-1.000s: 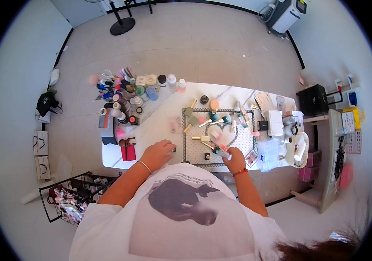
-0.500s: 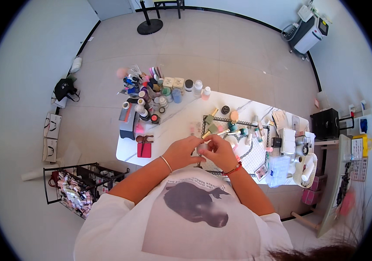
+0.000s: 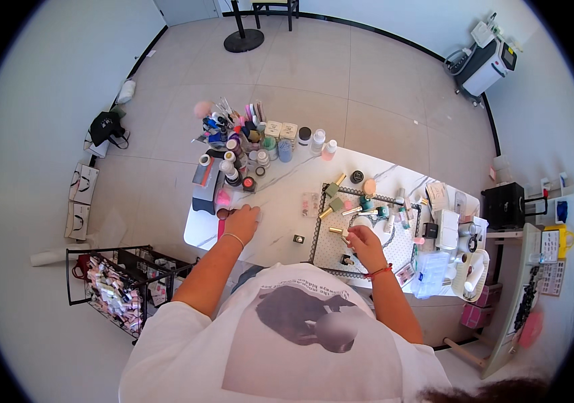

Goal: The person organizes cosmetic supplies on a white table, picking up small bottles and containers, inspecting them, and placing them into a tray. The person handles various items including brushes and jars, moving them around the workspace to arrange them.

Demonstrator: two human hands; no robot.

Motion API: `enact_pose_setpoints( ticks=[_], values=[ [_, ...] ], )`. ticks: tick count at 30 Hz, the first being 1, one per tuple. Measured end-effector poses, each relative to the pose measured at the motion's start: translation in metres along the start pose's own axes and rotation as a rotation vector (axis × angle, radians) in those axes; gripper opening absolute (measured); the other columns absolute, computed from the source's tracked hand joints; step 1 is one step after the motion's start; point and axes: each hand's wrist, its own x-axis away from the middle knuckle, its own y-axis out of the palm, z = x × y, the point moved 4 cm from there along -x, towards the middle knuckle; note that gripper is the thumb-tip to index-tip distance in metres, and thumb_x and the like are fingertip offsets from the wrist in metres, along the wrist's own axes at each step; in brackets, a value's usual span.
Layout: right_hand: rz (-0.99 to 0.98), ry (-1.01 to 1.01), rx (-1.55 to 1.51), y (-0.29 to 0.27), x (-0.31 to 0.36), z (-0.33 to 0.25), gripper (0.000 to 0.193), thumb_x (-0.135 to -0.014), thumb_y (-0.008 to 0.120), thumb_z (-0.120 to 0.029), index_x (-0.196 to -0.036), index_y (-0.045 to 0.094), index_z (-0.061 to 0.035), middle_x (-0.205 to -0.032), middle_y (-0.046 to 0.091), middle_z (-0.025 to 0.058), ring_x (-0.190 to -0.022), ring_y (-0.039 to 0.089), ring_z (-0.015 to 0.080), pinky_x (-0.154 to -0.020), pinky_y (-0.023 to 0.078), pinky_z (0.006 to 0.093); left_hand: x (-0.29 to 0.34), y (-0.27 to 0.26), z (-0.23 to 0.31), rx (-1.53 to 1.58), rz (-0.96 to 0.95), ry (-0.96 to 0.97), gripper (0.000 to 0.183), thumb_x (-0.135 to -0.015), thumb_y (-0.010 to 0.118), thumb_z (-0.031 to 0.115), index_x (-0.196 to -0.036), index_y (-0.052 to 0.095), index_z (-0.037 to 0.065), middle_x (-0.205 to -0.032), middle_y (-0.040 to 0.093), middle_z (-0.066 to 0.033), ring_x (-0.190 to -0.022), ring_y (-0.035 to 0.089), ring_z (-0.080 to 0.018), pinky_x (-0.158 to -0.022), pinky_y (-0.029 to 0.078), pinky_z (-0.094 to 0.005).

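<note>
While the left hand [image 3: 242, 224], its grip hidden, sits well apart over a red pad [image 3: 221, 228], the gold-capped bottle [image 3: 338, 232] lies crosswise on the mat [image 3: 324, 251], cap leftward, at the nearer right hand [image 3: 366, 247], its hold unclear

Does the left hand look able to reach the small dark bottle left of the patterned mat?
Probably yes: only white tabletop shows between the left hand and the bottle, so the way looks free.
</note>
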Motion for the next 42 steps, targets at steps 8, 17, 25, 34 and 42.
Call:
enact_pose_setpoints(
  ticks=[8,17,25,34,42],
  values=[
    [0.074,0.059,0.004,-0.030,0.026,0.027,0.023,-0.097,0.061,-0.019,-0.111,0.064,-0.0005,-0.093,0.070,0.0055,-0.077,0.064,0.0120,-0.064,0.047,0.0242,0.035,0.007,0.013,-0.044,0.033,-0.040,0.055,-0.089,0.061,0.019,-0.142,0.047,0.010,-0.103,0.063,-0.0154,-0.082,0.070,-0.0340,-0.069,0.058,-0.0474],
    [0.188,0.100,0.032,-0.056,0.031,0.083,0.018,-0.097,0.062,-0.014,-0.107,0.065,0.0010,-0.085,0.068,0.0067,-0.070,0.062,0.0120,-0.061,0.052,0.0262,0.039,0.019,0.019,-0.047,-0.183,-0.120,0.084,-0.089,0.053,0.013,-0.162,0.013,0.018,-0.081,0.070,-0.0173,-0.070,0.069,-0.0355,-0.063,0.056,-0.0493],
    [0.190,0.094,0.065,-0.054,0.024,0.083,0.018,-0.096,0.063,-0.014,-0.106,0.066,0.0007,-0.082,0.067,0.0065,-0.068,0.061,0.0116,-0.060,0.050,0.0258,-0.014,0.018,0.021,0.039,-0.169,-0.186,0.090,-0.088,0.054,0.015,-0.162,0.004,0.020,-0.088,0.071,-0.0225,-0.075,0.071,-0.0377,-0.068,0.055,-0.0522],
    [0.192,0.115,0.027,-0.055,0.022,0.092,0.019,-0.096,0.063,-0.014,-0.106,0.065,0.0022,-0.083,0.067,0.0066,-0.071,0.062,0.0114,-0.060,0.051,0.0254,-0.018,-0.002,0.027,0.067,-0.209,-0.290,0.089,-0.090,0.052,0.012,-0.162,0.003,0.031,-0.097,0.072,-0.0232,-0.084,0.072,-0.0373,-0.073,0.055,-0.0512],
    [0.176,0.124,0.025,-0.055,0.022,0.092,0.020,-0.096,0.062,-0.014,-0.108,0.065,0.0014,-0.084,0.067,0.0075,-0.073,0.063,0.0124,-0.061,0.051,0.0260,-0.019,-0.005,0.017,0.089,-0.222,-0.314,0.089,-0.090,0.053,0.013,-0.162,0.004,0.034,-0.099,0.072,-0.0242,-0.088,0.072,-0.0384,-0.079,0.056,-0.0499]
  ],
)
